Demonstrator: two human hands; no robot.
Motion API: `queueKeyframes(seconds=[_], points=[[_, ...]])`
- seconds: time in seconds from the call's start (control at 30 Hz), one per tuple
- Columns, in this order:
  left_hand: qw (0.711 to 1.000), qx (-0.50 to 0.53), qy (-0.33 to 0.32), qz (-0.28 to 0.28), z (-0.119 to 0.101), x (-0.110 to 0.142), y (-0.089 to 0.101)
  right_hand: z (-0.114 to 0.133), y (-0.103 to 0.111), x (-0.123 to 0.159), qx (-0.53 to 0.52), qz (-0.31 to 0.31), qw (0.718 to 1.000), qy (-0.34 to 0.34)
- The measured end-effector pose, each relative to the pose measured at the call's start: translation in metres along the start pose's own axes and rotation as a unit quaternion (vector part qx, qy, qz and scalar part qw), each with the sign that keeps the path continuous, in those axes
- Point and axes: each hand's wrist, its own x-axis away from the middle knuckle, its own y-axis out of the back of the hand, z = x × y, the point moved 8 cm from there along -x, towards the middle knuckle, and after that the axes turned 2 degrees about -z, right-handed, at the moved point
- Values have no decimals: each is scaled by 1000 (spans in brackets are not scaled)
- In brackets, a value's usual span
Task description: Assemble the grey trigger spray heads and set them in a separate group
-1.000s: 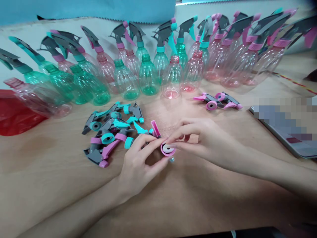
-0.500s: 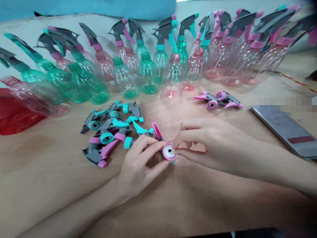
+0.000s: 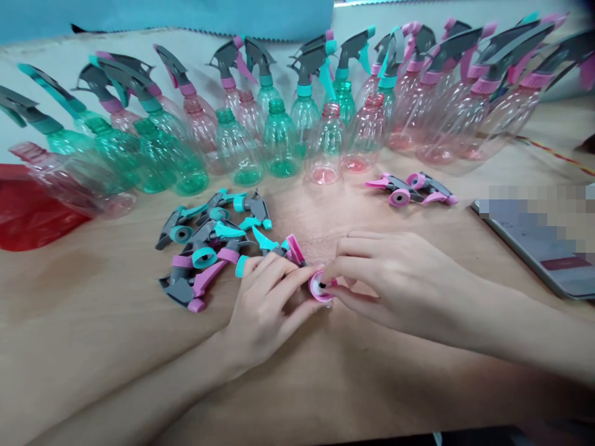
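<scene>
My left hand point(image 3: 267, 306) grips a spray trigger head with a pink screw cap point(image 3: 320, 287), its pink lever sticking up behind my fingers. My right hand point(image 3: 390, 279) pinches the rim of that same pink cap with thumb and forefinger; a white disc with a dark hole shows inside the cap. Both hands rest low over the wooden table point(image 3: 297, 384). Just left of my left hand lies a pile of loose trigger heads point(image 3: 209, 248) in grey, teal and pink.
Two more pink and grey trigger heads point(image 3: 411, 189) lie to the right. A long row of green and pink spray bottles point(image 3: 279, 133) stands along the back, some without heads. A red bag point(image 3: 28, 217) sits at far left, a phone point(image 3: 543, 248) at right.
My hands and the pink cap have shifted slightly right and down. My right fingers have closed tighter on the cap's rim, and the white disc now sits deeper inside it.
</scene>
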Motion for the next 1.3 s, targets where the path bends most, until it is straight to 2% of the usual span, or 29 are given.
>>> queueKeyframes(seconds=[0.17, 0.43, 0.63, 0.83, 1.0, 1.17, 1.3], points=[[1000, -3, -30, 3, -5, 0, -1, 5, -3, -1, 2, -6, 1000, 18], [999, -12, -35, 1, -5, 0, -1, 5, -4, 1, 65, -32, 997, -9], [998, 30, -47, -9, -7, -1, 1, 7, -6, 2, 3, -1, 1000, 10], [999, 39, -15, -20, -5, -3, 2, -6, -8, 4, 23, 22, 998, -48], [998, 58, -2, -31, -2, -3, 5, -5, -2, 4, -33, -18, 998, -46], [997, 65, -4, -36, 0, -2, 7, 0, -4, 3, -64, -9, 998, -24], [997, 74, -12, -34, -1, -2, 7, 3, -2, 4, -92, -41, 995, -22]])
